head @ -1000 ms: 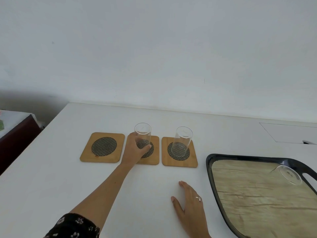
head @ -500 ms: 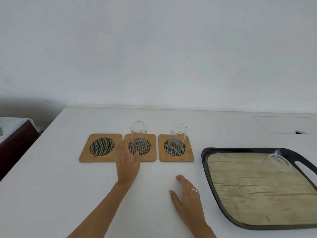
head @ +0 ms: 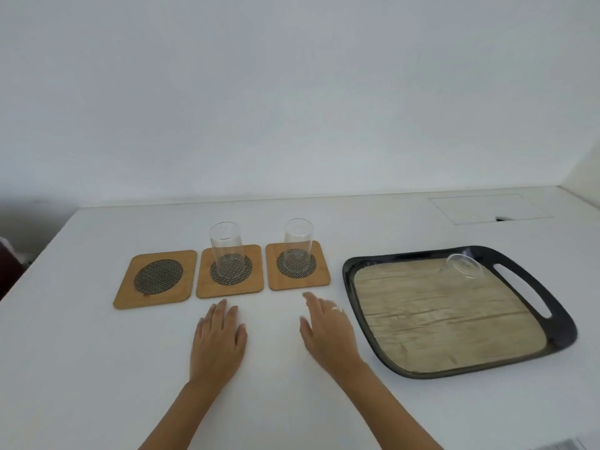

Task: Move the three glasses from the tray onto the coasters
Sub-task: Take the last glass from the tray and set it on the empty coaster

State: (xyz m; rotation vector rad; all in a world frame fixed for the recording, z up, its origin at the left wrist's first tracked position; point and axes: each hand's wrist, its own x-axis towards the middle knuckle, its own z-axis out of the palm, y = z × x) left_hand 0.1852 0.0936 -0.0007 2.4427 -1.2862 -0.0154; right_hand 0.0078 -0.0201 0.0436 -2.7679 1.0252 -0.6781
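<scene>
The last clear glass tumbler (head: 463, 267) lay tipped in the black wood-grain tray's (head: 558, 332) far right corner, nearer the right hand (head: 328, 329); both it and the left hand (head: 218, 341) rested flat on the worktop, fingers spread, holding nothing.

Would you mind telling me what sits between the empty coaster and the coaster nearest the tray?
In the head view, the middle coaster sits between the empty coaster and the right coaster, with an upright glass standing on it.
</scene>
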